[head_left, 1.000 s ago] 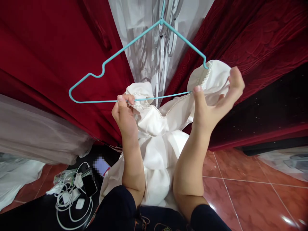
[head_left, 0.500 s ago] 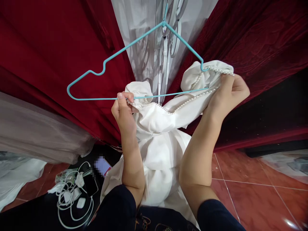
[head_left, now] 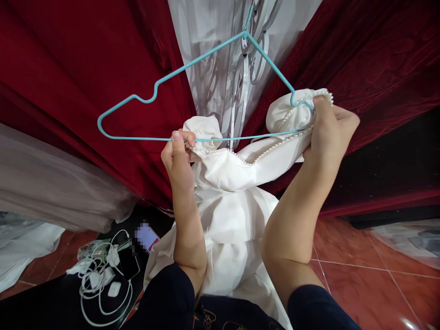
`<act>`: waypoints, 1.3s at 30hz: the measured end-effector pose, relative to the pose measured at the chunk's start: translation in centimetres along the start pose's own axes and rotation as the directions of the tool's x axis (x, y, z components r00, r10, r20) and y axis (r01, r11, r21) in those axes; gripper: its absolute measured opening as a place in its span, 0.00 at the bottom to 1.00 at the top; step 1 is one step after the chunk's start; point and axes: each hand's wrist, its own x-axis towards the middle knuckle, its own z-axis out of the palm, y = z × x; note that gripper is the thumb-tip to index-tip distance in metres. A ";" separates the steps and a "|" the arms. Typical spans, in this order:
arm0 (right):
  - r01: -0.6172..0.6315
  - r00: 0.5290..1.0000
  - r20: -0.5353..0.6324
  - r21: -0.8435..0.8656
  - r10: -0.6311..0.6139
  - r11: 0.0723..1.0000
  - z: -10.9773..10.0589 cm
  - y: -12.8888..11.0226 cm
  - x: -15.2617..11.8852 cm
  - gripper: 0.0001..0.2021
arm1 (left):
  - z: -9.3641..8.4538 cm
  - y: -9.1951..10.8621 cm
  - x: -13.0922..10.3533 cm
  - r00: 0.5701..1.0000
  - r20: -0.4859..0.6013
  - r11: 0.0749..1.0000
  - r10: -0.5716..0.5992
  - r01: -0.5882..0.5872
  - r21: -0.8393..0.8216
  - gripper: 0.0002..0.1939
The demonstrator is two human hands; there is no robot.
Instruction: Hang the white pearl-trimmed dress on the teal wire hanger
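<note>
Pinches blue hanger [head_left: 244, 35] by lower bar, plus edge of white dress [head_left: 230, 174], with left hand [head_left: 179, 158]; pinches pearl trim [head_left: 268, 150] near hanger's right end with right hand [head_left: 330, 126]. Holds dress at lower bar, before red fabric [head_left: 85, 55].

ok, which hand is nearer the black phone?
Left. The left hand, on the hanger, is up and right of the black phone in the picture; the right hand, on the dress, is much farther right.
</note>
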 end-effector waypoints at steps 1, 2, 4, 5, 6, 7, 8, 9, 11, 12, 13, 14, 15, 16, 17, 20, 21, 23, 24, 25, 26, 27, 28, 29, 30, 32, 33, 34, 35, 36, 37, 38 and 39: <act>-0.047 0.999 -0.019 0.004 0.047 0.999 0.0 -0.3 0.0 0.25 | 0.0 0.0 0.0 1.000 0.004 1.000 0.006 -0.006 -0.009 0.29; -0.115 0.992 -0.055 0.020 0.116 0.993 0.0 -0.5 0.1 0.25 | 0.0 0.0 0.1 1.000 0.007 1.000 0.011 -0.010 -0.016 0.29; -0.207 0.969 -0.126 0.065 0.213 0.976 0.1 -0.5 0.6 0.23 | 0.1 0.0 0.1 1.000 0.008 1.000 0.009 -0.009 -0.013 0.30; -0.228 0.958 -0.157 0.084 0.239 0.970 0.1 -0.2 0.9 0.23 | 0.1 -0.1 0.0 1.000 0.007 1.000 0.005 -0.005 0.001 0.31; -0.233 0.950 -0.188 0.097 0.248 0.968 0.0 0.1 1.0 0.22 | 0.1 -0.1 0.0 1.000 0.006 1.000 0.000 0.000 0.016 0.31; -0.221 0.945 -0.222 0.103 0.239 0.970 -0.2 0.6 1.0 0.22 | 0.1 -0.2 -0.1 1.000 0.009 1.000 -0.005 0.005 0.027 0.31; -0.196 0.941 -0.261 0.103 0.217 0.975 -0.6 1.2 0.8 0.22 | 0.1 -0.4 -0.3 1.000 0.014 0.999 -0.009 0.008 0.034 0.31; -0.148 0.933 -0.316 0.095 0.171 0.984 -1.1 1.8 0.4 0.21 | 0.1 -0.5 -0.4 1.000 0.020 0.999 -0.010 0.009 0.036 0.31; -0.009 0.899 -0.438 0.041 0.026 0.999 -2.2 3.1 -1.1 0.19 | 0.2 -0.9 -0.6 0.999 0.031 0.999 -0.013 0.012 0.034 0.30; 0.070 0.869 -0.491 0.001 -0.060 0.998 -2.7 3.5 -2.1 0.17 | 0.3 -1.0 -0.7 0.999 0.033 0.999 -0.016 0.015 0.037 0.30; 0.123 0.855 -0.505 -0.024 -0.119 0.992 -3.1 3.8 -3.1 0.13 | 0.3 -1.2 -0.9 0.999 0.036 0.999 -0.021 0.020 0.039 0.31; 0.157 0.853 -0.500 -0.024 -0.147 0.987 -3.3 3.9 -4.3 0.09 | 0.4 -1.3 -1.0 0.999 0.039 0.999 -0.027 0.026 0.040 0.31; 0.182 0.868 -0.470 -0.002 -0.161 0.983 -3.2 3.7 -5.4 0.05 | 0.5 -1.4 -1.1 0.999 0.042 0.999 -0.032 0.031 0.036 0.31; 0.192 0.898 -0.410 0.040 -0.160 0.981 -3.0 3.2 -6.4 0.06 | 0.6 -1.5 -1.2 0.998 0.046 0.999 -0.035 0.034 0.024 0.31; 0.205 0.929 -0.331 0.087 -0.166 0.975 -2.6 2.4 -7.4 0.11 | 0.7 -1.5 -1.3 0.998 0.052 0.999 -0.038 0.038 0.004 0.30; 0.207 0.976 0.035 0.165 -0.216 0.964 -0.7 -0.5 -9.7 0.21 | 0.9 -1.6 -1.5 0.995 0.078 0.996 -0.057 0.062 -0.061 0.29; 0.177 0.963 0.178 0.155 -0.204 0.972 0.0 -1.3 -10.2 0.19 | 1.0 -1.6 -1.5 0.994 0.086 0.995 -0.069 0.075 -0.070 0.29; 0.117 0.906 0.393 0.125 -0.157 0.985 1.3 -2.1 -10.9 0.12 | 1.0 -1.5 -1.6 0.993 0.087 0.994 -0.085 0.091 -0.064 0.29; 0.100 0.884 0.444 0.125 -0.146 0.987 1.8 -2.2 -11.1 0.09 | 0.9 -1.5 -1.7 0.992 0.085 0.994 -0.092 0.097 -0.055 0.29; 0.097 0.877 0.455 0.141 -0.151 0.985 2.2 -1.9 -11.3 0.08 | 0.9 -1.5 -1.8 0.991 0.088 0.993 -0.101 0.106 -0.046 0.29; 0.106 0.886 0.432 0.165 -0.169 0.980 2.6 -1.6 -11.5 0.08 | 0.8 -1.5 -1.9 0.989 0.100 0.993 -0.111 0.115 -0.038 0.28; 0.127 0.903 0.384 0.189 -0.192 0.974 2.8 -1.2 -11.6 0.08 | 0.6 -1.6 -2.1 0.986 0.116 0.992 -0.117 0.121 -0.028 0.26; 0.149 0.919 0.334 0.202 -0.211 0.968 2.9 -0.8 -11.8 0.07 | 0.3 -1.8 -2.4 0.983 0.135 0.992 -0.126 0.128 -0.012 0.24; 0.167 0.927 0.301 0.202 -0.223 0.965 3.0 -0.4 -11.9 0.07 | -0.1 -2.0 -2.6 0.979 0.149 0.990 -0.138 0.138 0.009 0.20; 0.174 0.932 0.284 0.191 -0.224 0.966 2.9 -0.2 -12.0 0.07 | -0.6 -2.2 -2.8 0.978 0.144 0.989 -0.150 0.147 0.030 0.16; 0.174 0.934 0.284 0.163 -0.215 0.971 2.7 0.0 -12.0 0.07 | -1.9 -2.5 -2.9 0.988 0.051 0.988 -0.148 0.146 0.044 0.11; 0.173 0.934 0.290 0.150 -0.210 0.974 2.5 0.0 -12.0 0.08 | -2.6 -2.5 -2.7 0.992 -0.031 0.991 -0.126 0.127 0.037 0.09; 0.174 0.933 0.294 0.137 -0.208 0.975 2.4 0.0 -11.9 0.08 | -3.4 -2.4 -2.4 0.989 -0.125 0.996 -0.083 0.087 0.029 0.08; 0.180 0.933 0.292 0.126 -0.210 0.976 2.3 0.0 -11.8 0.08 | -4.1 -2.1 -2.0 0.975 -0.222 1.000 -0.013 0.019 0.025 0.08; 0.188 0.933 0.290 0.119 -0.215 0.975 2.3 0.0 -11.7 0.08 | -4.8 -1.6 -1.4 0.950 -0.305 0.998 0.067 -0.059 0.035 0.11; 0.195 0.931 0.289 0.117 -0.221 0.974 2.3 0.1 -11.6 0.07 | -5.3 -1.0 -0.8 0.918 -0.368 0.989 0.149 -0.138 0.056 0.14; 0.201 0.930 0.289 0.118 -0.227 0.973 2.3 0.1 -11.5 0.08 | -5.6 -0.3 0.0 0.884 -0.410 0.974 0.225 -0.211 0.081 0.17; 0.204 0.929 0.289 0.124 -0.232 0.971 2.3 0.2 -11.5 0.08 | -5.7 0.4 0.8 0.853 -0.433 0.956 0.292 -0.275 0.104 0.18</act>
